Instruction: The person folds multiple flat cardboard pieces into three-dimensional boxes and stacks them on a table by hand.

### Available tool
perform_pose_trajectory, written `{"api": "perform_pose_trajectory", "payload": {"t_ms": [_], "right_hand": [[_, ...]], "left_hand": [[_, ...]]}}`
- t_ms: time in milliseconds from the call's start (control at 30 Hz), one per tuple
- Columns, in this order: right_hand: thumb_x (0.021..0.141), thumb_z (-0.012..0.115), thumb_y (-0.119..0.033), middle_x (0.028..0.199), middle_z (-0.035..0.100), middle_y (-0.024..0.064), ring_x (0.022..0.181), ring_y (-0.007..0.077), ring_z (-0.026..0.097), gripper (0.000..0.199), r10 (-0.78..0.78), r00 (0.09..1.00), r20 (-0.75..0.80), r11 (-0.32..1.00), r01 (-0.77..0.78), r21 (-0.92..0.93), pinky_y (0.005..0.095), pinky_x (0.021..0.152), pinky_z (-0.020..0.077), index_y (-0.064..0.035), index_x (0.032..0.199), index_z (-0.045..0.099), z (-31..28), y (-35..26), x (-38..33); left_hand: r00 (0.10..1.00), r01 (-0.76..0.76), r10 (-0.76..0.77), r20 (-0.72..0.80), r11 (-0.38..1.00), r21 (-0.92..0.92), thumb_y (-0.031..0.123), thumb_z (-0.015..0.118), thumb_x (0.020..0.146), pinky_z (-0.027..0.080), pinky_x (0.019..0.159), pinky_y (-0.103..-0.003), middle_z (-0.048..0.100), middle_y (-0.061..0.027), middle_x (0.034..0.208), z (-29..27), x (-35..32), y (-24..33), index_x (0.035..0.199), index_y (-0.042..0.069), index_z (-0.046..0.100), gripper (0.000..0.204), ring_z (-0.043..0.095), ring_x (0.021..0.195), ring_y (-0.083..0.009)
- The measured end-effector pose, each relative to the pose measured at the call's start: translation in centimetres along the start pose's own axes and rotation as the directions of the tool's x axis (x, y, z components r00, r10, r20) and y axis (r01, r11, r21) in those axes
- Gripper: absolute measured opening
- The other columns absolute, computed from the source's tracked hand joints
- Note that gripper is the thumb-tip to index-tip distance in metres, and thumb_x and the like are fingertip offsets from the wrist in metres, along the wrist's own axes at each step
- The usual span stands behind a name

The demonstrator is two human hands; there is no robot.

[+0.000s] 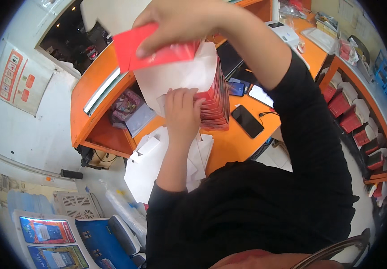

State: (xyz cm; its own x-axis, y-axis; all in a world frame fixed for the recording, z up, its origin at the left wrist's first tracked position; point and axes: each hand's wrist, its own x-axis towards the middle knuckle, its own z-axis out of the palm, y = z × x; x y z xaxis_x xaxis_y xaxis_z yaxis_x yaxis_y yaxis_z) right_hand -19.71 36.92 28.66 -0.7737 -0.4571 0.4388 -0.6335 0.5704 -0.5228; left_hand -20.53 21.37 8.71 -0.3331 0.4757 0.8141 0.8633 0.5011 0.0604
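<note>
My right hand [180, 24] is raised near the top of the view and pinches a flat red-and-white paper carton [157, 51] by its upper edge. My left hand [182, 114] rests its fingers on a thick stack of flat red cartons [216, 105] standing on the orange counter [234, 139]. A white flap of the held carton hangs down over the stack. Under my left forearm lies a pile of flat white cartons [146, 166] at the counter's near edge.
A black phone [247, 121] and a blue phone [236, 88] lie on the counter right of the stack. A white card machine [285, 33] stands further back. Shelves on the right hold stacks of red-and-white cartons [350, 116]. Blue chairs [104, 242] stand at lower left.
</note>
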Motion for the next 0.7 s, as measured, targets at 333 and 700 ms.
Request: {"api": "perform_pose_trajectory", "payload": {"t_ms": [333,700], "right_hand": [[0.079,0.070,-0.025,0.084,0.069,0.0175,0.080,0.0338,0.067,0.028,0.114,0.976,0.186,0.855,-0.001,-0.519,0.0403,0.073,0.0522,-0.0049,0.099,0.070,5.1,5.0,-0.3],[0.087,0.062,-0.028,0.072,0.067,0.0148,0.070,0.0325,0.067,0.021,0.046,0.992,0.114,0.786,0.035,-0.618,0.0418,0.063,0.0518,-0.0088,0.091,0.070,9.5,6.6,-3.3]], "left_hand": [[0.996,0.010,-0.015,-0.085,0.999,-0.054,0.009,0.077,0.075,0.041,0.071,-0.039,0.059,-0.0077,0.081,0.0,-0.4,-0.7,0.093,0.005,0.062,0.023,0.054,0.078,-0.0270],[0.988,-0.041,0.020,-0.151,0.989,-0.141,0.002,0.069,0.072,0.041,0.075,-0.036,0.063,0.0002,0.088,1.5,-0.7,-1.0,0.091,0.012,0.068,0.022,0.054,0.081,-0.0231]]}}
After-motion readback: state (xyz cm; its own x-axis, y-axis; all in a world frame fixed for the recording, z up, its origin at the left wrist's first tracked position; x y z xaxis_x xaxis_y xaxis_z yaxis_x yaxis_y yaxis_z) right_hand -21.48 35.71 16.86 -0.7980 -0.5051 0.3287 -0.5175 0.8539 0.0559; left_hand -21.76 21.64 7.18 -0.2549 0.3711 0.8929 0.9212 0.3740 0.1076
